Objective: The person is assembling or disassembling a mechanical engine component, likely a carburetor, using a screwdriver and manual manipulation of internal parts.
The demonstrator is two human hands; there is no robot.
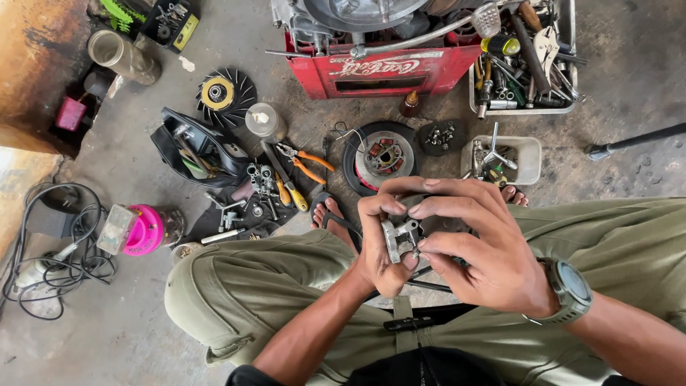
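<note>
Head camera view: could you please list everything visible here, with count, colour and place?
metal part: one, silver, held in both hands
stator plate: one, black and red, floor centre
pliers: one, orange handles, left of stator plate
fan wheel: one, black with yellow hub, upper left
crate: one, red, top centre
tool tray: one, grey, top right
jar: one, pink lid, left
cable: one, black, far left
left hand: one, gripping the part
right hand: one, wristwatch, fingers on the part
</note>
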